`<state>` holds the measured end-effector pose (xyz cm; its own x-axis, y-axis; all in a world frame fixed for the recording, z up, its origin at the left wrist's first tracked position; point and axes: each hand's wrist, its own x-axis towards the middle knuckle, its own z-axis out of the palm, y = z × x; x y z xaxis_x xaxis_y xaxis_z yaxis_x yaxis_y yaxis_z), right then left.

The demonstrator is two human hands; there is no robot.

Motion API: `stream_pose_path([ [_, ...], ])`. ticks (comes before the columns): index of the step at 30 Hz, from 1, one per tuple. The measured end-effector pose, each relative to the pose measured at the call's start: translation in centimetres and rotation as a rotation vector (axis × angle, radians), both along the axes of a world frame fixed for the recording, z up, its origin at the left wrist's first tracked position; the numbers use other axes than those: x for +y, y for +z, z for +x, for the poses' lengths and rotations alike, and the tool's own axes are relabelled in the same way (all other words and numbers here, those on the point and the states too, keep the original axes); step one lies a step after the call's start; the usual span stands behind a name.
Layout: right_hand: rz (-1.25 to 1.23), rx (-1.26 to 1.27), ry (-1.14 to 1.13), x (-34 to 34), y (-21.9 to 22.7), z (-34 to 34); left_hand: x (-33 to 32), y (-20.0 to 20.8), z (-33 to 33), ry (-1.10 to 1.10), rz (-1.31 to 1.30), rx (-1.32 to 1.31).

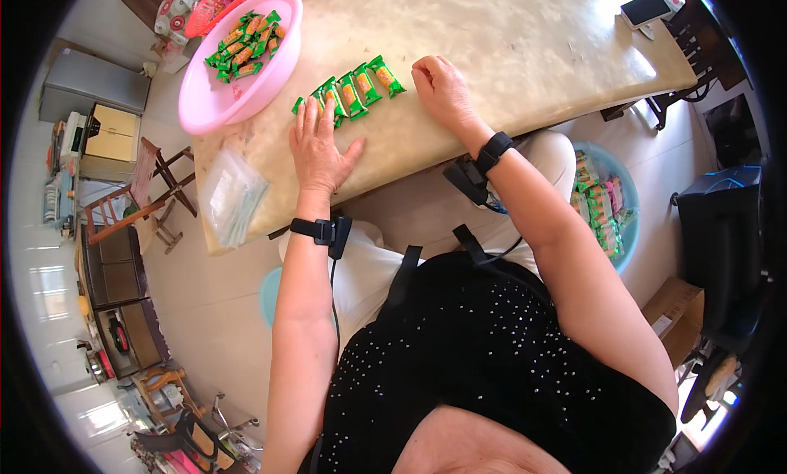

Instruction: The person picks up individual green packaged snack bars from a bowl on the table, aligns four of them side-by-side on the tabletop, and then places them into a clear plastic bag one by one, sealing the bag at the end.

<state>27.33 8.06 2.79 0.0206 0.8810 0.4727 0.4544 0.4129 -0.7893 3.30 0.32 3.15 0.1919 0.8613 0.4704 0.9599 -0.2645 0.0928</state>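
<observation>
A row of several small green-and-orange wrapped snack packets [356,91] lies side by side on the table. My left hand [318,146] rests at the row's left end, fingers stretched out and thumb spread, its fingertips over the leftmost packets and partly hiding them. At the other end, a little apart from the last packet [385,76], my right hand [443,89] is curled into a loose fist on the tabletop. No packet shows in it. More of these packets [244,49] are piled in a pink plastic basin [270,81] to the far left.
A stack of clear plastic bags [232,197] lies at the table's [508,31] left corner. Behind the basin is a red basket [215,9]. A phone [645,10] sits at the far right. Beside my right leg stands a blue tub [630,204] of bagged packets [601,208].
</observation>
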Motion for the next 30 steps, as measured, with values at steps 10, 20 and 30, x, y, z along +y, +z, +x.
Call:
stream_pose_path([
  [10,-0.045,0.134,0.080,0.2,-0.2,0.1,0.0,-0.3,0.1,0.070,0.044,-0.020],
  [20,-0.134,0.272,0.291,0.0,-0.2,1.1,-0.5,0.3,0.2,0.050,0.039,0.008],
  [30,-0.136,0.256,0.350,0.1,-0.3,1.8,-0.1,0.8,0.1,0.140,-0.174,0.140],
])
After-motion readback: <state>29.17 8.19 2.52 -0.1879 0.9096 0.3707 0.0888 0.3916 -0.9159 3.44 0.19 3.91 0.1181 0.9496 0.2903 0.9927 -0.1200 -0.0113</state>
